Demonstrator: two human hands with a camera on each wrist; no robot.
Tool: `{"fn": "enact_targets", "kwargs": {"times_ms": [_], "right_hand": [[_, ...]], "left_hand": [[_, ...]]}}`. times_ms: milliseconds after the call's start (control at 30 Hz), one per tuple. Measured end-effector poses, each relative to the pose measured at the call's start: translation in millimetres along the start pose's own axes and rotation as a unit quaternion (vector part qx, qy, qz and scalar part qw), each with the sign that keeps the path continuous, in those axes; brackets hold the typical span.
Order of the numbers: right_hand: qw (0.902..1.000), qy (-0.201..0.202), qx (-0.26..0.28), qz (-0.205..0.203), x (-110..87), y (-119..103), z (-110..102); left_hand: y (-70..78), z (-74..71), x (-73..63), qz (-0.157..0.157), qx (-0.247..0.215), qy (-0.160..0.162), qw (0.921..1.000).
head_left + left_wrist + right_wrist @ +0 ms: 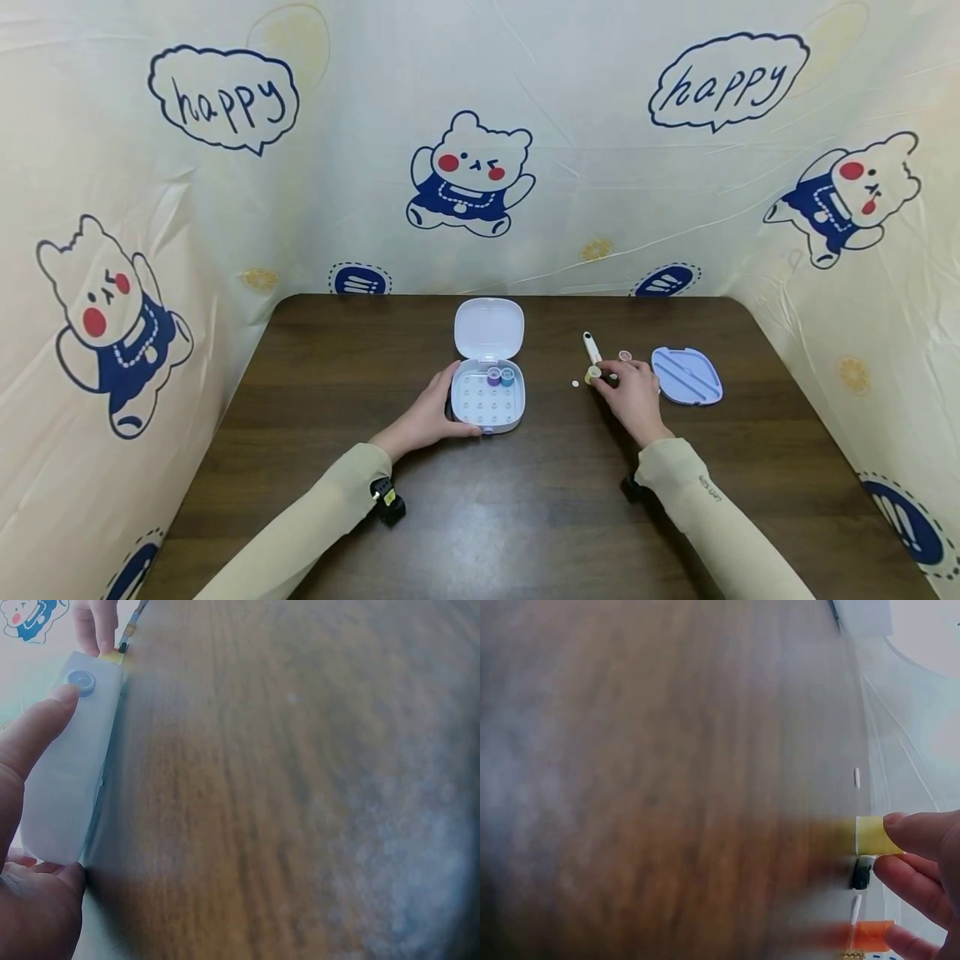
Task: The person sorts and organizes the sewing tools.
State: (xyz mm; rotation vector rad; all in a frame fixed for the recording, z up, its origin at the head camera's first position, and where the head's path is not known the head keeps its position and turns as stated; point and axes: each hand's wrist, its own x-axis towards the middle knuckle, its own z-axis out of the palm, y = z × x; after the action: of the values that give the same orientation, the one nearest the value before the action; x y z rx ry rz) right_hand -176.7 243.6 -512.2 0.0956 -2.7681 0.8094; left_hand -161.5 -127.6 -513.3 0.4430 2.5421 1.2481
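Observation:
My left hand (432, 410) grips the left side of an open white case (487, 427), its thumb at the front near the round catch (80, 682). The case's lid (489, 329) stands raised at the back. Inside, a purple thread spool (493, 377) and a blue thread spool (507, 377) sit in the back row among small pegs. To the right of the case, my right hand (636, 400) pinches a yellow thread spool (874, 835) close to the table top. A small black item (861, 874) and an orange spool (868, 936) lie beside those fingers.
A white-handled tool (591, 343) lies behind the right hand. A small white piece (575, 383) is on the table left of the yellow spool. To the right lies a flat blue tray (688, 375) with rounded corners. A printed curtain (570, 200) surrounds the table (525, 517).

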Motion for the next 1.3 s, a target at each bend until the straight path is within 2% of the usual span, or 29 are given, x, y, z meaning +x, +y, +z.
{"fn": "enact_targets", "kwargs": {"times_ms": [567,933,1300], "right_hand": [[0.9999,0.0,0.015,-0.001,-2.3,-8,-3],[0.9995,0.009,0.012,-0.026,-2.8,-17,-4],[0.9982,0.008,0.035,-0.049,-2.5,-26,0]], "left_hand": [[-2.2,0.1,1.4,0.002,-0.001,0.001,1.0],[-0.2,0.6,0.0,0.0,-0.009,0.001,1.0],[0.9,0.5,-1.0,-0.001,-0.007,0.001,1.0]]}}
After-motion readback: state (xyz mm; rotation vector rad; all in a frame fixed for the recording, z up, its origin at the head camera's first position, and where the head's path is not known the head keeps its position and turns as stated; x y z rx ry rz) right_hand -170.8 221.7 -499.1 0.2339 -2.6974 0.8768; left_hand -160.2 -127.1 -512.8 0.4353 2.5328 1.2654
